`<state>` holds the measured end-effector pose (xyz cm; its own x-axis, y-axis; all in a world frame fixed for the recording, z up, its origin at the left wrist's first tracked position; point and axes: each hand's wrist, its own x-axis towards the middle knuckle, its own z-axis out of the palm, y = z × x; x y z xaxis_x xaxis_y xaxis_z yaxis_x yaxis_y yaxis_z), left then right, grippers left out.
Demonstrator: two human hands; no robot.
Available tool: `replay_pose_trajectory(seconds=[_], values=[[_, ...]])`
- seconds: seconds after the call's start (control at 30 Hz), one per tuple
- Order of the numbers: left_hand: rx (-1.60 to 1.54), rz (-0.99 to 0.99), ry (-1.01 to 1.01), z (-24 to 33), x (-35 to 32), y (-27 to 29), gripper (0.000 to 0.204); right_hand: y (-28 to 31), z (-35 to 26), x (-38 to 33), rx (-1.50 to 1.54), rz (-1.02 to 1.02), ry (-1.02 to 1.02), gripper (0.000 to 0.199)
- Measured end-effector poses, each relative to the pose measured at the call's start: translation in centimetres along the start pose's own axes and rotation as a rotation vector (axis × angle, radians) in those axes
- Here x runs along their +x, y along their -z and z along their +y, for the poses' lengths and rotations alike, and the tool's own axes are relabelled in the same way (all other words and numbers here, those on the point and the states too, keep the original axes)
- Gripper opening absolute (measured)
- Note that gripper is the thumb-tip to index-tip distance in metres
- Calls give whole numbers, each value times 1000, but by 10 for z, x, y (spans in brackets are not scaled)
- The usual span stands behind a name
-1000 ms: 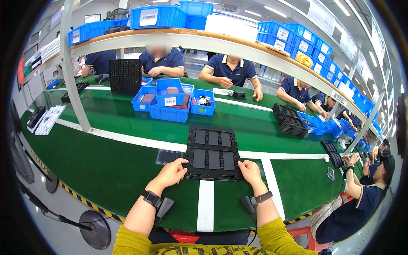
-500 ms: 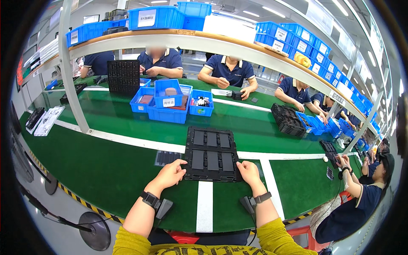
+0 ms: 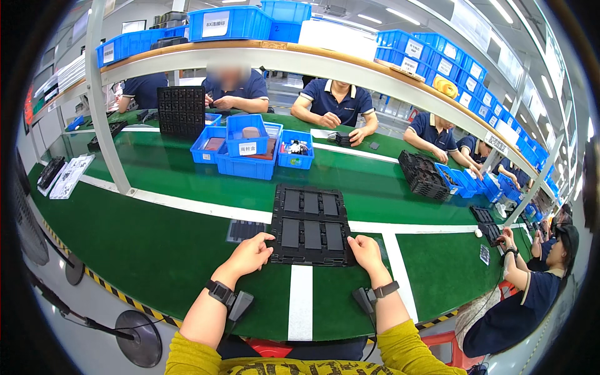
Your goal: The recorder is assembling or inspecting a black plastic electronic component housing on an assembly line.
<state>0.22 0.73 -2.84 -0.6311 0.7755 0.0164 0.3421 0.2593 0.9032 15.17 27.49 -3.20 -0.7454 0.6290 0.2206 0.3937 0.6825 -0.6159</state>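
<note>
A black plastic tray [image 3: 310, 245] lies flat on the green table in front of me. Its two rows of pockets hold several dark flat rectangular pieces [image 3: 290, 234]. At the tray's lower left edge is my left hand [image 3: 251, 253], fingers curled and the index fingertip against the rim. My right hand [image 3: 365, 252] pinches the opposite edge near the lower right corner; some of its fingers are hidden. Beside the tray's left side, just beyond my left hand, lies a dark flat panel [image 3: 245, 230] with a striped look.
Blue bins [image 3: 247, 167] with small parts stand beyond the tray. An upright black tray [image 3: 181, 111] is behind them, and stacked black trays [image 3: 424, 175] sit to the right. A shelf [image 3: 300, 59] on metal posts spans overhead. Co-workers sit opposite and at right [image 3: 531, 300].
My hands and the tray stay in place. At the right, a co-worker's hands have shifted slightly.
</note>
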Motion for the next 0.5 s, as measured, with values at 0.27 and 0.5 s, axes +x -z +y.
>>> replay_pose_trajectory(seconds=[0.27, 0.5], values=[[-5, 0, 6, -1, 0, 0, 32, -1, 1, 1, -1, -12, -8, 37], [-22, -3, -4, -1, 1, 0, 31, 0, -1, 0, -1, -16, -6, 37]])
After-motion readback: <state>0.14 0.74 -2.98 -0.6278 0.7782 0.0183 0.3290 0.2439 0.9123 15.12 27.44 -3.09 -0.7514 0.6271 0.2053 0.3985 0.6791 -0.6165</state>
